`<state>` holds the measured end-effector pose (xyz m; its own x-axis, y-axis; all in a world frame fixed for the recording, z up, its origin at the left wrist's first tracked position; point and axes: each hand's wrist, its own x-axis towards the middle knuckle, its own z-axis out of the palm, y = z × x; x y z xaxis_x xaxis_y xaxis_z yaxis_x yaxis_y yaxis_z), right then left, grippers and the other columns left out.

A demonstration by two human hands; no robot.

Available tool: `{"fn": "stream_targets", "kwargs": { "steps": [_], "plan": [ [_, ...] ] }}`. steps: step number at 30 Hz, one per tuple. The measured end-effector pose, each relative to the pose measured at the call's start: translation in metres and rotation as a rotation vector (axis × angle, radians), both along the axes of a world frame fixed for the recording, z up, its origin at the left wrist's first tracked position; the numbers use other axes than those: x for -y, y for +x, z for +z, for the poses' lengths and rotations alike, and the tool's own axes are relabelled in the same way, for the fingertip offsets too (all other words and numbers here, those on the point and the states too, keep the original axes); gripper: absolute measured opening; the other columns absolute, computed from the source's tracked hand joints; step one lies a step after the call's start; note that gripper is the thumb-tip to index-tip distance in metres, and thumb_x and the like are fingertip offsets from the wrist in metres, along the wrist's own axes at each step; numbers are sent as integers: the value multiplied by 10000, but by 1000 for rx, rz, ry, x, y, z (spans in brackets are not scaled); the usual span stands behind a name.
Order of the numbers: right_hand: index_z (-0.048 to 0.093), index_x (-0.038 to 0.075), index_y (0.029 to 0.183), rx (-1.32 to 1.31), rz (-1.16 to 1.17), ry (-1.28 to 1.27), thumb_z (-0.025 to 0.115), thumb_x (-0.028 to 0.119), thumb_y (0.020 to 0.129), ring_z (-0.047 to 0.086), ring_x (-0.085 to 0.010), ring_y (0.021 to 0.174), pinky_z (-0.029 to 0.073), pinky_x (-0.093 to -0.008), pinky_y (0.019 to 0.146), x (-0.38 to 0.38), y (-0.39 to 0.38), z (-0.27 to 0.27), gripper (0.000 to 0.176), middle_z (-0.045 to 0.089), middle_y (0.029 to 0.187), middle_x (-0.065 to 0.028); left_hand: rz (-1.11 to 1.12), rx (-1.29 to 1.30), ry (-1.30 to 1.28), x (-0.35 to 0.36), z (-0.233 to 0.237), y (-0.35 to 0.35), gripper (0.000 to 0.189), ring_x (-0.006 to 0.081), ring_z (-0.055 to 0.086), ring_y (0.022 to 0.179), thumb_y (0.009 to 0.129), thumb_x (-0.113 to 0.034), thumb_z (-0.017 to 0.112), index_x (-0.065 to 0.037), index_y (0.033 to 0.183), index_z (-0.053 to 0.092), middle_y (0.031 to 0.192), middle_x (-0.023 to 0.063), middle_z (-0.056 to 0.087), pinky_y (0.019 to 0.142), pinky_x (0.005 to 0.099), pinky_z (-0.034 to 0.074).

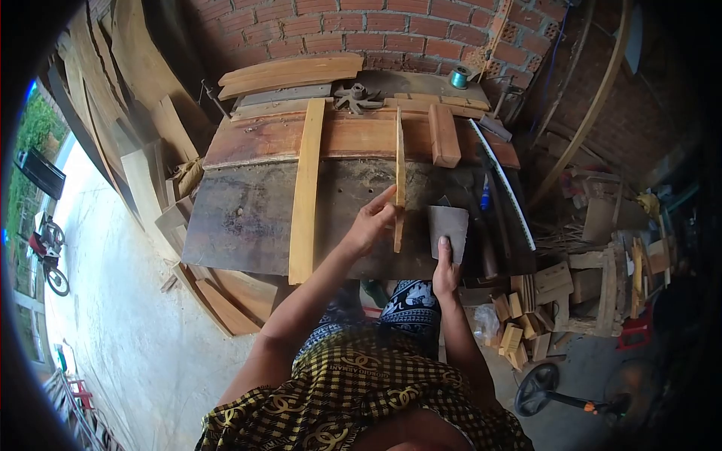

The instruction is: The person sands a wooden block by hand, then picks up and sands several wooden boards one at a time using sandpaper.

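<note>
My left hand (370, 225) is closed on a thin, narrow wooden strip (400, 161), seen edge-on over the workbench (241, 218). Its index finger lies along the strip. In my right hand (446, 274) is a flat grey sheet (449, 224) that looks like sandpaper, with the thumb pressed on its face and the other fingers hidden behind. To the left of my left hand, a long pale board (307, 195) lies across the bench. A reddish wooden block (444, 135) rests beyond my right hand.
A white-edged saw blade or ruler (502, 184) and a blue marker (485, 194) lie at the bench's right side. At the back are a metal fan-shaped part (358, 98) and a wire spool (459, 77). Offcuts (519, 331) are piled on the floor at right; planks (150, 173) lean at left.
</note>
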<state>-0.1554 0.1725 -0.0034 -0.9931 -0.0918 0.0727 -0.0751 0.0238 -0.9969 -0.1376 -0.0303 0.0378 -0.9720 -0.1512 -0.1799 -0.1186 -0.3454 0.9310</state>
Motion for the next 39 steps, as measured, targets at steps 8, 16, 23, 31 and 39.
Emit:
{"fn": "stream_targets", "kwargs": {
  "steps": [8,16,23,31,39],
  "plan": [
    [524,-52,1341,-49,16,39,519,369,1036,565,-239,1206,428,-350,1020,-1,0,3,520,595,1318,-147,327,53,-863,-15,13,-7,705,297,633,1018,815,-335,666,-66,1444,497,1129,186,565,916,375,512],
    [512,-45,1357,-102,21,33,532,346,1033,557,-256,1226,430,-358,1022,1,2,1,508,586,1332,-155,438,-61,-1125,-26,1,-17,652,387,596,1054,798,-329,703,-33,1360,557,1170,228,543,931,433,508],
    [513,-47,1349,-66,51,97,514,363,1037,570,-291,1209,440,-380,1007,0,5,8,515,585,1322,-182,417,-56,-1251,-29,-14,-43,712,391,568,1054,774,-328,748,-35,1382,522,1130,213,515,907,443,507],
    [531,-54,1326,-70,63,95,517,393,1030,590,-326,1182,454,-400,988,-1,4,2,536,603,1290,-207,438,-51,-1274,-32,-21,-50,721,386,569,1056,773,-339,743,-52,1394,513,1137,203,512,899,432,508],
    [536,-59,1321,-71,58,148,498,428,1031,586,-333,1200,452,-402,990,0,7,8,568,602,1296,-221,377,-61,-1376,-28,-9,-24,814,358,553,1153,771,-421,765,-124,1460,449,1279,177,527,938,499,452]
  ]
}}
